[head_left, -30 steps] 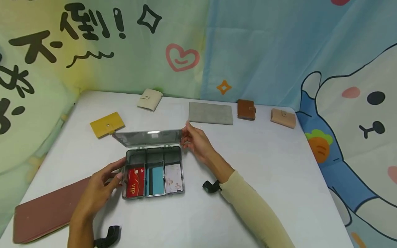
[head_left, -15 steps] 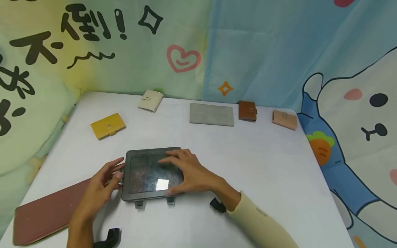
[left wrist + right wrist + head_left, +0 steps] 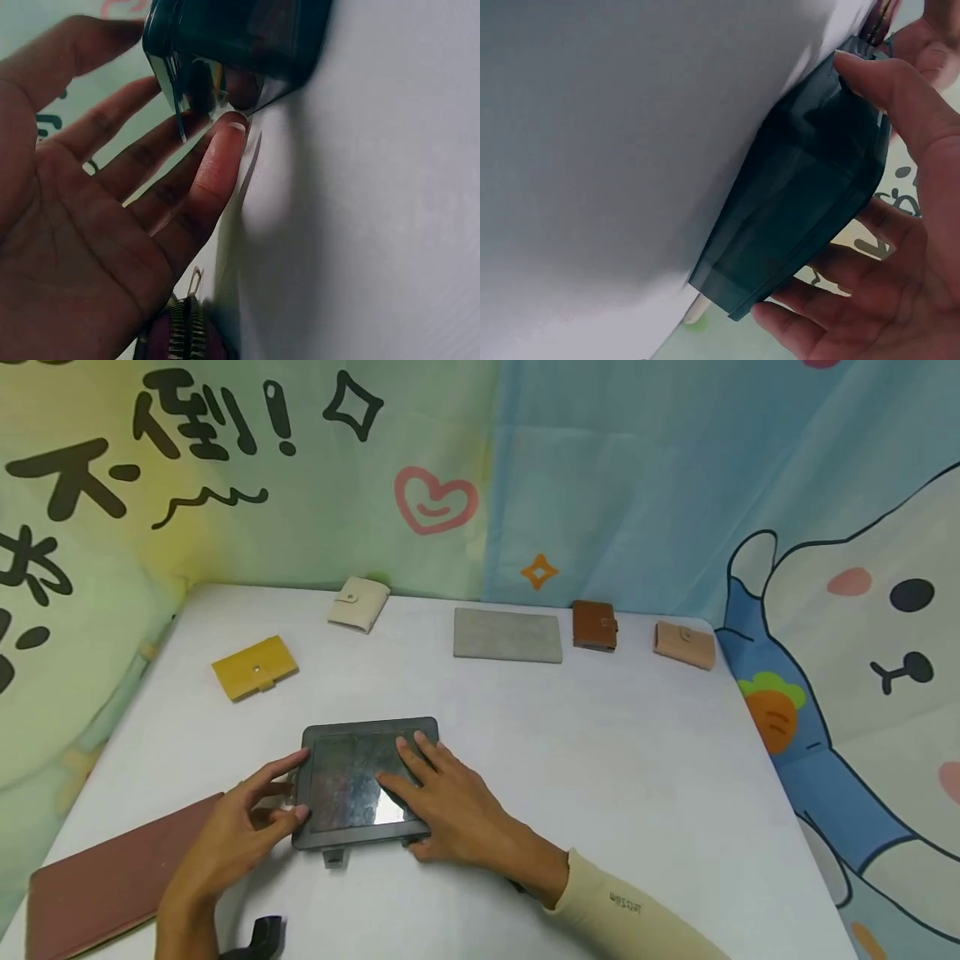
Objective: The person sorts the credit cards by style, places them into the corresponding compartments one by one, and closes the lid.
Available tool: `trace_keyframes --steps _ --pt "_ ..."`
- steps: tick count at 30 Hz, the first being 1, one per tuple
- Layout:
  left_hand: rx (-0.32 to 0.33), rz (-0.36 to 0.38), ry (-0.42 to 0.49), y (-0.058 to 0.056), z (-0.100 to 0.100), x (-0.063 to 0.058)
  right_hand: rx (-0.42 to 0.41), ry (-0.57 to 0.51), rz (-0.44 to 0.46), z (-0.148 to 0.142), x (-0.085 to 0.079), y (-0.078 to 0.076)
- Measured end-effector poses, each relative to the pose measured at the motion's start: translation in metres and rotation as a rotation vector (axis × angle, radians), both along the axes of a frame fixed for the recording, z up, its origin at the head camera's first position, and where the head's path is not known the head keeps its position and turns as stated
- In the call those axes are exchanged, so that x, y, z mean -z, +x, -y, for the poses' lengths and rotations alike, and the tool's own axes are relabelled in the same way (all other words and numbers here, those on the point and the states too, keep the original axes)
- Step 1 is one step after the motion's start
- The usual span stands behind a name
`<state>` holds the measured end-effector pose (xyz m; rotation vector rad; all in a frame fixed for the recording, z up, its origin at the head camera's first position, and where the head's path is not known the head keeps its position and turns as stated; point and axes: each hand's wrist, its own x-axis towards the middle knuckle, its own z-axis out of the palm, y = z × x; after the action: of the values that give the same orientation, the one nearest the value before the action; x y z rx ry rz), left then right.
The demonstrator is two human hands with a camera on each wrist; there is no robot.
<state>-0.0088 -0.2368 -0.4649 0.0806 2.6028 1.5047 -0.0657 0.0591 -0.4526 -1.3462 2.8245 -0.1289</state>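
A dark see-through plastic case (image 3: 348, 785) lies on the white table with its lid down. A small latch (image 3: 333, 858) hangs out from its front edge. My right hand (image 3: 457, 806) is spread over the lid's right side, fingers extended, thumb at the front edge where the second latch is hidden. In the right wrist view, the thumb touches the case's (image 3: 795, 180) front side and the fingers reach over the top. My left hand (image 3: 243, 827) touches the left side with index finger and thumb tips. Its palm shows bare in the left wrist view. The contents hardly show.
A reddish-brown long wallet (image 3: 112, 881) lies left of my left forearm. Farther back are a yellow wallet (image 3: 255, 668), a cream wallet (image 3: 358, 603), a grey flat wallet (image 3: 507, 635), a brown wallet (image 3: 595, 625) and a beige wallet (image 3: 684, 645). A printed curtain (image 3: 615, 485) hangs behind.
The lid, held raised by my right hand a second ago over red, blue and white cards, has come down. My right hand has moved onto it and toward its front edge.
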Motion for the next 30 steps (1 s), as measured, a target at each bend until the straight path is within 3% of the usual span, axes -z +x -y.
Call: trace_keyframes --steps 4,8,15,24,30 --pt "0.046 -0.045 -0.077 -0.006 -0.001 0.000 0.011 -0.011 -0.047 0.001 0.002 -0.006" --pt "0.118 -0.091 -0.194 -0.019 -0.004 -0.005 0.037 -0.037 -0.050 0.004 0.005 -0.018" --pt "0.203 -0.104 -0.460 -0.038 -0.011 -0.013 0.075 -0.046 -0.028 0.008 0.007 -0.032" --pt "0.200 -0.202 -0.644 -0.045 -0.018 -0.012 0.085 -0.055 -0.025 0.009 0.007 -0.035" --pt "0.205 -0.319 -0.808 -0.047 -0.023 -0.010 0.088 -0.083 -0.035 0.011 0.010 -0.035"
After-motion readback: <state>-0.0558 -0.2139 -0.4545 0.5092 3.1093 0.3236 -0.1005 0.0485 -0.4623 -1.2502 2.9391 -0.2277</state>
